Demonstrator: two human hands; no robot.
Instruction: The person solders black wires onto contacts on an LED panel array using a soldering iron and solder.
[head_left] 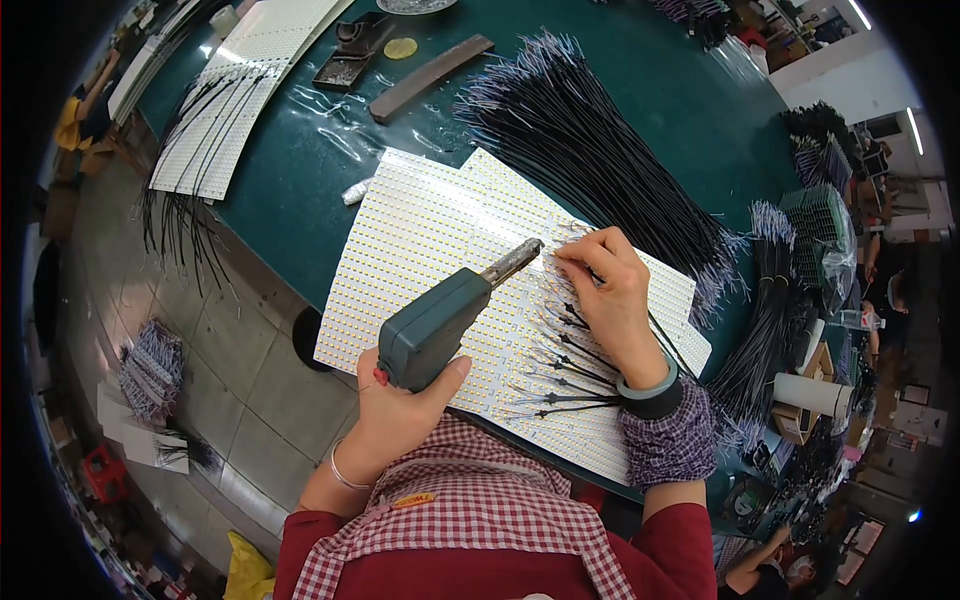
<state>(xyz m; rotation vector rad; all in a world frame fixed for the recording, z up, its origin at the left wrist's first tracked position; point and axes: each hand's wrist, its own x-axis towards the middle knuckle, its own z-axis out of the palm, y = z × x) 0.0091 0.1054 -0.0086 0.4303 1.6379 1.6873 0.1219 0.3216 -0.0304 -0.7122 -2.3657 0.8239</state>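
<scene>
Soldering looks underway: left hand [402, 402] grips the soldering gun [432, 325], right hand [612, 282] pinches, probably, a wire [597, 276] that needs steadying against the board [425, 215].

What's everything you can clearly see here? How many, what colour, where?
table: one, green, middle
boards: several, white, middle of table
wired boards: several, white, table's far left
cable bundles: at least two, black, table's right half
fanned cables: several, black, across boards
bar: one, brownish, table's back
stool: one, red, left floor
soldering tool: one, dark green, above boards
apron: one, red checked, bottom
left hand: one, holding soldering tool
right hand: one, pinching cable
</scene>
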